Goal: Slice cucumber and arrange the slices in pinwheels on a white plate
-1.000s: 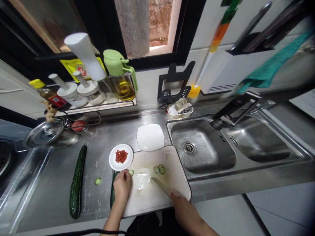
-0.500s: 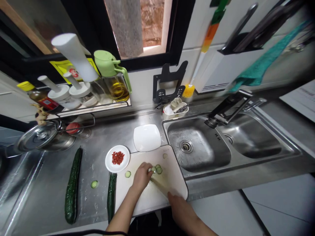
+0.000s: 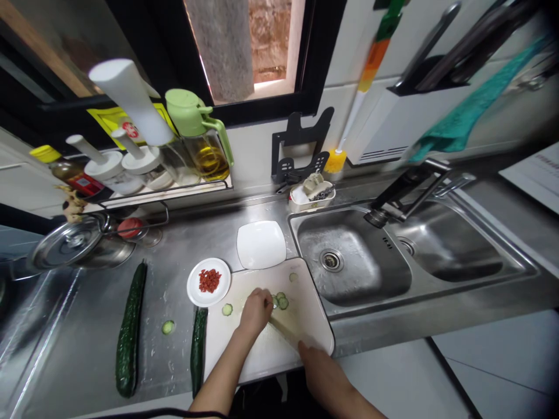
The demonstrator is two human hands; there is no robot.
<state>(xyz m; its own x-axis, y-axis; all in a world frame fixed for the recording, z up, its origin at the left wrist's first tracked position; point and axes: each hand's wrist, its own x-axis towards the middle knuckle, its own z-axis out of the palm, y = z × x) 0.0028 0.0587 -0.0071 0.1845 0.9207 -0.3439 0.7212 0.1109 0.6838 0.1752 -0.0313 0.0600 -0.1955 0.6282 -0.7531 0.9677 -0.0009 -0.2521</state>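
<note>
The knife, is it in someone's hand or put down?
In hand: the right hand grips the knife, and its blade sticks out over the cutting board.

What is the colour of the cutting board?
The cutting board is pale cream with a dark edge; it shows best in the head view.

Whole cucumber [image 3: 128,337] is dark green; cucumber slices [image 3: 283,304] are pale green, darker-rimmed. Cutting board [image 3: 271,362] is cream, dark-edged; chopped bits [image 3: 209,280] are red.
</note>
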